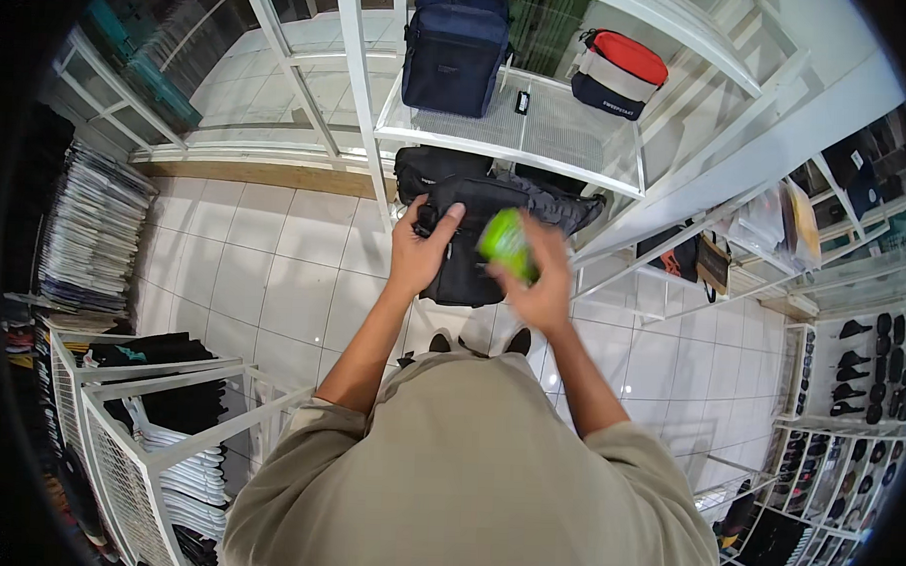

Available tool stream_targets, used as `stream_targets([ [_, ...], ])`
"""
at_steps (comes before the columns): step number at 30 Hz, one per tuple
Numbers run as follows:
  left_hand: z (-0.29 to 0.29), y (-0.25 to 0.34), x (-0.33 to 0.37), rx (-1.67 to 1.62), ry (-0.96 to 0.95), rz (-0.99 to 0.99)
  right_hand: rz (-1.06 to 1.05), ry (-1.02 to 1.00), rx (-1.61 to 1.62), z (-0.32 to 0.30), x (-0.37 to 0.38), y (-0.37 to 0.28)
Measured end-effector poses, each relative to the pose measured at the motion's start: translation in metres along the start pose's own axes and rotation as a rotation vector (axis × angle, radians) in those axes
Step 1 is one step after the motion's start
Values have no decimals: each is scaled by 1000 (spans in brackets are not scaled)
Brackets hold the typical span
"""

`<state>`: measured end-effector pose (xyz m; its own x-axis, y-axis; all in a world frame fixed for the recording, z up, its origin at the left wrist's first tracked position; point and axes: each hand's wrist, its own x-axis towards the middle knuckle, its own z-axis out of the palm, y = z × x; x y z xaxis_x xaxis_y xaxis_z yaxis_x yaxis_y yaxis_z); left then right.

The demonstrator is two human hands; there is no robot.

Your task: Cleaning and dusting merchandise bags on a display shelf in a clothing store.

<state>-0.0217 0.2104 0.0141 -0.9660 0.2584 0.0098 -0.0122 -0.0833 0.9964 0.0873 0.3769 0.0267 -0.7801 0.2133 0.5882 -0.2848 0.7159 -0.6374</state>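
Observation:
A black bag point(468, 289) is in front of me, below the edge of a white shelf. My left hand point(424, 247) is closed on its left side, the thumb lying on the front and dark straps bunched by the fingers. My right hand point(543, 281) grips a small bright green object point(507, 243) against or just over the bag's right side. Motion smears both this hand and the green object, so its kind is unclear. Behind the bag, more dark bags point(427, 170) sit on a lower level, partly hidden.
The white mesh shelf point(568, 137) holds a navy backpack point(456, 59) and a red, grey and navy pouch point(620, 74). Folded clothes in clear wrapping point(91, 230) are stacked at left, near a white garment rack point(158, 452). Caps and sunglasses point(879, 368) fill the right wall.

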Motion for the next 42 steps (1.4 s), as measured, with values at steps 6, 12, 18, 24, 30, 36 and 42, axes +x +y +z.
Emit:
stream_targets([
  [6,11,-8,12,-40,36,95,-59,-96,-37,13,-1,-4],
  [12,9,-8,8,57,45,99,5,-10,2,1,9,-2],
  [18,13,-14,18,-141,112,-5,-136,-273,-27,17,-12,-1],
  [24,6,-12,12,-128,171,-73,105,113,-45,-4,11,12],
  [30,-2,-13,23,-242,201,-62,214,-151,131,-4,-51,15],
  [36,9,-14,5,-44,21,28,183,202,60,-15,9,35],
  [42,17,-25,13,-99,31,69,80,-309,109,15,-40,0],
])
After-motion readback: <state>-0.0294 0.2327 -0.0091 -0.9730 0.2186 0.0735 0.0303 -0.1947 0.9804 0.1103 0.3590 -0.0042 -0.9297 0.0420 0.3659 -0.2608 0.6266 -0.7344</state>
